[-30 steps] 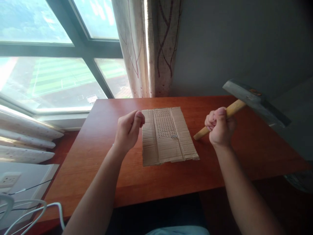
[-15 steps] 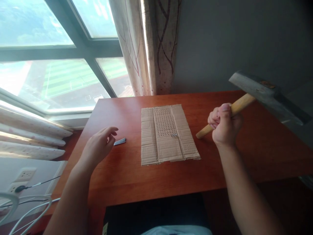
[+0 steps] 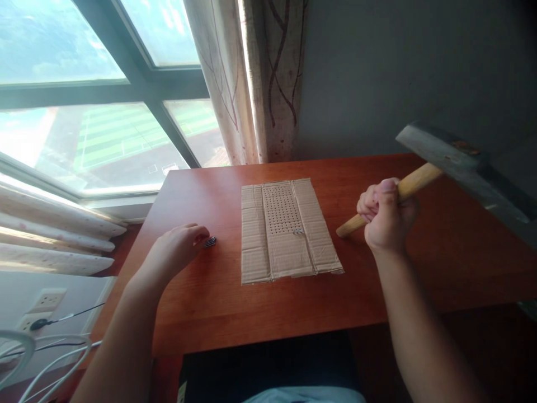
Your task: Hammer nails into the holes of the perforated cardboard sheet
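Clearly, right hand [image 3: 386,223] tight around the hammer handle [image 3: 419,181].

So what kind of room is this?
Likely an upper-floor room in a home or dormitory: patterned curtains, a wooden table, and a window looking down on a striped green field.

Bare forearms [image 3: 413,319], pale blue garment [image 3: 304,395]

- Readable text, brands, numbers, signs: none, on hammer [image 3: 420,179], cardboard [image 3: 291,254] or wall sockets [image 3: 47,300];
- Small pale patch [image 3: 182,392], bottom edge: too small to tell whether lettered
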A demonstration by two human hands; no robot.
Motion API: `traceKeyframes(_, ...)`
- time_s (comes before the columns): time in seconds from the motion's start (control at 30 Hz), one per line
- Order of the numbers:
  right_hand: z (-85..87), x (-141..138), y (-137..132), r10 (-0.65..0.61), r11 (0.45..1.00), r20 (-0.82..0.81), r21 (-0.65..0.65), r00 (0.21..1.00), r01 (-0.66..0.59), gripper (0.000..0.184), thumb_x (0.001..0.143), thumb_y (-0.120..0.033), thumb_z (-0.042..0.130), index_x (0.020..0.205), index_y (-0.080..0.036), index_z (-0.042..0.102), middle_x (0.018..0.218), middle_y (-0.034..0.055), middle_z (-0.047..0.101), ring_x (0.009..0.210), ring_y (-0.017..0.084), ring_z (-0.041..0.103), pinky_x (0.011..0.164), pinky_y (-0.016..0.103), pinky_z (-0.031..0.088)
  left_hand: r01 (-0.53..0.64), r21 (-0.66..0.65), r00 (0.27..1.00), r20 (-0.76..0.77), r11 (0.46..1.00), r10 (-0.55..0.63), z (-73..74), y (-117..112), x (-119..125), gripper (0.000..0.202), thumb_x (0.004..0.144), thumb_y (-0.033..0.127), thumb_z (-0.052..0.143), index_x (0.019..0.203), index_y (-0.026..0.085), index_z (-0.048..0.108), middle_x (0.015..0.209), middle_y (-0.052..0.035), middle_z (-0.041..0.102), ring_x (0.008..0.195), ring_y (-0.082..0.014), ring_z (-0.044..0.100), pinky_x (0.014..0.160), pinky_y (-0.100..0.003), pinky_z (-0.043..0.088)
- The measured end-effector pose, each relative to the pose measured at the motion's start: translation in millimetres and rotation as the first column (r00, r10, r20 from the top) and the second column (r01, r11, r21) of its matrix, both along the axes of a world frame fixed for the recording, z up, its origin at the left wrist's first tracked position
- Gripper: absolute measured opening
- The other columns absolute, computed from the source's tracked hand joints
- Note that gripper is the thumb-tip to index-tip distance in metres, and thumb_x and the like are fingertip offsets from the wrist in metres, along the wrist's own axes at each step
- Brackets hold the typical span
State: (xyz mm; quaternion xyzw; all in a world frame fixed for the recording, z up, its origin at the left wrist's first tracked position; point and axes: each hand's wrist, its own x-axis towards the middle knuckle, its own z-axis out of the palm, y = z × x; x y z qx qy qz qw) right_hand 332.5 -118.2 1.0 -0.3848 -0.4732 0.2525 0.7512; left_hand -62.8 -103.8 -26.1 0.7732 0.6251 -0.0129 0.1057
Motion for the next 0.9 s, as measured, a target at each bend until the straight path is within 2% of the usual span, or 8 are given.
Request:
traceKeyframes(0.4, 1.2, -0.3, -2.3, -0.005, 1.0, 0.018, -0.031, 1.0, 0.005, 0.05, 0.089, -0.048, 0.065, 0.062, -0.022, 0.032, 0.047, -0.0094, 0.027, 0.037, 0.005, 0.026, 0.036, 0.023, 0.019, -0.002, 0.014, 0.996, -0.091, 1.0, 0.003, -3.9, 4.7, -0.4, 0.03, 0.087, 0.046, 0.051, 0.086, 0.024, 0.071, 0.09, -0.0073, 0.073, 0.073, -0.0256, 0.065, 0.059, -0.032, 0.036)
traceKeyframes(0.47, 1.0, -0.6, -2.8, -0.008, 0.999, 0.024, -0.034, 1.0, 0.009, 0.05, 0.089, -0.049, 0.064, 0.062, -0.022, 0.032, 0.048, -0.0091, 0.027, 0.038, 0.005, 0.026, 0.036, 0.023, 0.018, -0.023, 0.095, 0.999, -0.034, 0.995, 0.026, -3.1, 5.5, -0.4, 0.026, 0.084, 0.044, 0.055, 0.085, 0.024, 0.07, 0.089, -0.0059, 0.073, 0.07, -0.0232, 0.064, 0.058, -0.031, 0.037)
traceKeyframes(0.53, 1.0, -0.8, -3.0, -0.007, 0.999, 0.027, -0.04, 1.0, 0.008, 0.049, 0.089, -0.049, 0.064, 0.062, -0.023, 0.033, 0.048, -0.009, 0.026, 0.038, 0.005, 0.026, 0.036, 0.024, 0.018, -0.062, 0.214, 0.991, 0.131, 0.975, 0.035, 0.0, 5.6, 3.5, 0.019, 0.082, 0.038, 0.058, 0.085, 0.023, 0.07, 0.087, -0.004, 0.073, 0.069, -0.0197, 0.063, 0.061, -0.03, 0.042)
traceKeyframes(0.6, 1.3, -0.9, -2.8, -0.003, 0.999, 0.026, -0.04, 1.0, 0.004, 0.048, 0.089, -0.049, 0.064, 0.062, -0.023, 0.033, 0.048, -0.0089, 0.026, 0.038, 0.006, 0.026, 0.037, 0.024, 0.017, -0.148, 0.273, 0.912, 0.409, 0.951, 0.024, 6.6, 4.4, 15.1, 0.016, 0.081, 0.035, 0.063, 0.087, 0.022, 0.069, 0.083, -0.0028, 0.072, 0.069, -0.0168, 0.063, 0.066, -0.028, 0.047)
traceKeyframes(0.67, 1.6, -0.9, -2.5, 0.008, 1.0, 0.021, -0.03, 1.0, -0.007, 0.048, 0.089, -0.047, 0.065, 0.062, -0.023, 0.033, 0.048, -0.0089, 0.026, 0.038, 0.006, 0.025, 0.037, 0.024, 0.017, -0.225, 0.221, 0.725, 0.688, 0.949, 0.012, 16.9, 1.0, 36.0, 0.018, 0.078, 0.035, 0.07, 0.088, 0.02, 0.068, 0.08, -0.0027, 0.071, 0.07, -0.0158, 0.064, 0.067, -0.027, 0.051)
traceKeyframes(0.77, 2.2, -1.0, -2.4, 0.01, 0.999, 0.026, -0.035, 1.0, -0.009, 0.049, 0.089, -0.048, 0.064, 0.062, -0.023, 0.032, 0.048, -0.009, 0.025, 0.038, 0.005, 0.024, 0.037, 0.024, 0.017, -0.148, 0.153, 0.495, 0.867, 0.977, -0.061, 34.1, -6.3, 79.1, 0.02, 0.077, 0.032, 0.074, 0.087, 0.017, 0.067, 0.081, -0.0039, 0.07, 0.073, -0.0152, 0.066, 0.067, -0.026, 0.053)
traceKeyframes(0.83, 2.4, -1.4, -2.8, 0.002, 0.999, 0.037, -0.048, 0.999, 0.0, 0.05, 0.09, -0.048, 0.063, 0.062, -0.022, 0.031, 0.049, -0.009, 0.025, 0.038, 0.005, 0.024, 0.037, 0.023, 0.017, -0.028, 0.174, 0.456, 0.878, 0.984, -0.142, 41.8, -10.5, 107.1, 0.016, 0.078, 0.029, 0.073, 0.086, 0.016, 0.067, 0.079, -0.0042, 0.07, 0.069, -0.0132, 0.064, 0.062, -0.023, 0.051)
traceKeyframes(0.9, 2.4, -1.7, -3.3, 0.003, 0.999, 0.038, -0.042, 0.999, -0.001, 0.05, 0.09, -0.047, 0.063, 0.062, -0.022, 0.03, 0.049, -0.009, 0.025, 0.038, 0.005, 0.025, 0.037, 0.023, 0.018, 0.08, 0.209, 0.47, 0.854, 0.975, -0.222, 44.4, -12.7, 128.6, 0.011, 0.081, 0.025, 0.071, 0.085, 0.016, 0.068, 0.075, -0.0035, 0.069, 0.065, -0.0113, 0.061, 0.059, -0.022, 0.05)
